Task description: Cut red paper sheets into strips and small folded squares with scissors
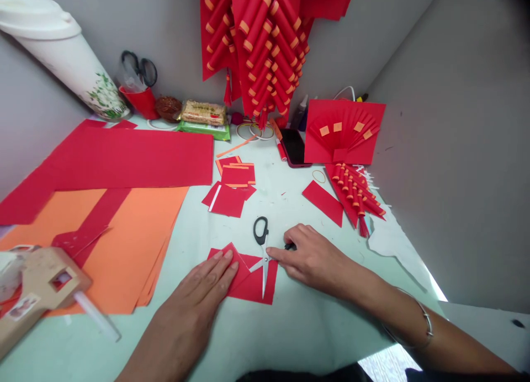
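My left hand (205,293) lies flat, fingers stretched out, on a small folded piece of red paper (237,260). Under that is a larger red paper sheet (256,297) on the pale green table. A pair of scissors (265,266) rests over the sheet with its blades spread. One black handle loop stands away from my hand; the other is mostly hidden by my right hand (308,258), whose fingers curl round it. My right index finger points to the pivot.
Orange sheets (120,260) and long red paper (136,158) lie left, beside a glue gun (53,282). Small red pieces (229,200) lie ahead. Paper firecracker decorations (269,45) hang at the back. A phone (293,147) and a red fan card (345,131) are at right.
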Motion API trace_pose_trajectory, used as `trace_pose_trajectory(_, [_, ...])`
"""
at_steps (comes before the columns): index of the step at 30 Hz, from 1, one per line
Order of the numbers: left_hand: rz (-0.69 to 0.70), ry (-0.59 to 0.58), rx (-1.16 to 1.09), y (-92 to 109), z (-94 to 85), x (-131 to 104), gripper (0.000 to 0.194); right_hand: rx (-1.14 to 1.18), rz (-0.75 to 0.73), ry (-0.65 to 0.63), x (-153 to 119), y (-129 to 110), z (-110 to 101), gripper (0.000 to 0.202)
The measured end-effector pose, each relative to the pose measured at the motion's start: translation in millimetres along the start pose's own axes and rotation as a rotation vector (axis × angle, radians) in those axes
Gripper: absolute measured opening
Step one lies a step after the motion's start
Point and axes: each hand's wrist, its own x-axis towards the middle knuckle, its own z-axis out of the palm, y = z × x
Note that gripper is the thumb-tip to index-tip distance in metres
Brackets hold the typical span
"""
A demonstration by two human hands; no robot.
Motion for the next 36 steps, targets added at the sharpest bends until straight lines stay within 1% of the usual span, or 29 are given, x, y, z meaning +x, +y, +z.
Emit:
trace_pose_trajectory(3, [0.033, 0.017, 0.032, -0.1, -5.8, 5.0, 0.077, 0.001, -0.001, 0.024, -2.6, -2.4, 2.9, 0.034])
trace_pose_trajectory(5, [0.029, 0.017, 0.025, -0.1, -7.1, 6.9, 0.076, 0.007, 0.0, 0.031, -4.2, -3.5, 5.3, 0.035])
trace_pose_trajectory(10, [-0.006, 0.005, -0.014, -0.2, -2.4, 5.7, 0.073, 0.038, -0.014, 0.036, -7.5, -4.8, 9.3, 0.034])
trace_pose_trajectory(13, [0.001, 0.001, -0.024, -0.4, -0.8, 5.3, 0.071, 0.059, -0.001, 0.041, -10.6, -5.5, 10.2, 0.03])
trace_pose_trajectory(25, [0.015, -0.012, 0.052, 2.2, -6.1, 8.9, 0.063, 0.03, -0.049, 0.014, -20.7, -9.2, 12.1, 0.033])
trace_pose_trajectory(31, [0.014, -0.032, 0.068, 3.2, -5.7, 8.0, 0.062, 0.019, -0.053, -0.006, -25.6, -9.6, 10.3, 0.032])
trace_pose_trajectory(36, [0.012, -0.028, 0.064, 2.2, -1.1, 5.8, 0.069, 0.014, -0.056, 0.03, -25.7, -8.6, 12.7, 0.032])
